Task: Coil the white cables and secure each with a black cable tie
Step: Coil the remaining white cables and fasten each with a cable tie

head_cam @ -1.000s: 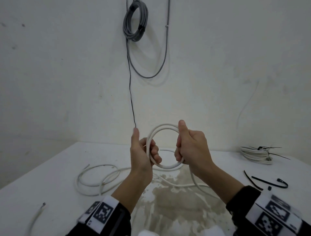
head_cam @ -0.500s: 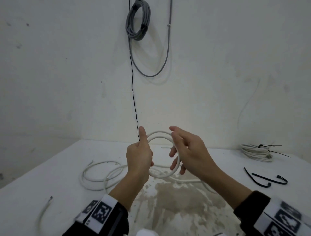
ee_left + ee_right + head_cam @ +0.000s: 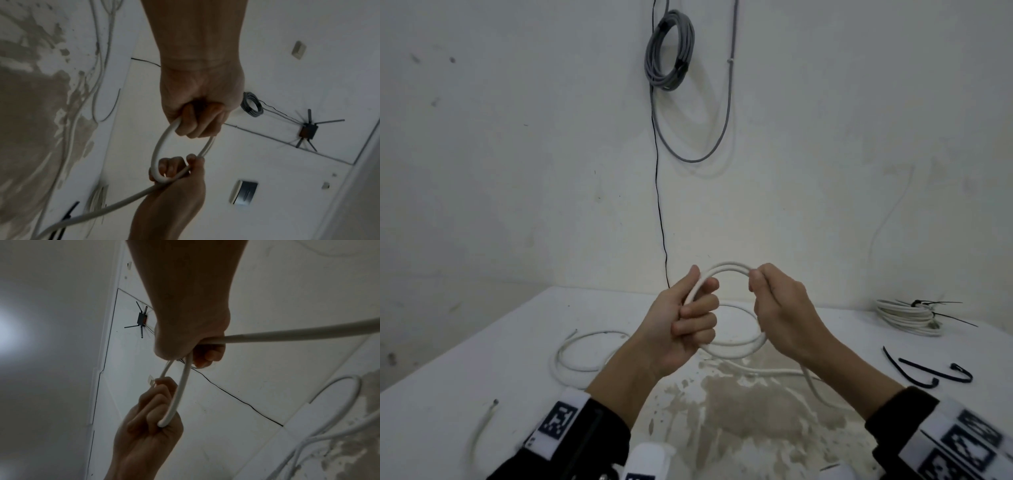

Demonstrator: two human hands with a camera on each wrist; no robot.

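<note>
Holding a small coil of white cable point(image 3: 726, 347) upright above the white table point(image 3: 469, 370), both hands wrapped round it. Left hand point(image 3: 681, 329) gripping the coil's left side, fingers curled over the strands and thumb lying along the top arc. Right hand point(image 3: 782, 317) closing on the right side, fingers curled round the cable, knuckles facing the head camera. Standing on edge, the loop's flat face turned toward the wearer, its opening looking from near to far. Trailing down from the right hand toward the near right, then running left across the stained patch point(image 3: 743, 411) to slack loops point(image 3: 585, 353) lying flat on the table's left half. Lying apart near the front left edge, a short white cable end point(image 3: 482, 425). Resting to the right, two loose black cable ties point(image 3: 924, 371), near the right edge. Sitting farther back right, a finished white coil point(image 3: 905, 317) with black ties sticking out. Hanging on the far wall point(image 3: 517, 171), a grey cable coil point(image 3: 669, 49) with a thin black wire point(image 3: 659, 205) dropping to the table's back edge
</note>
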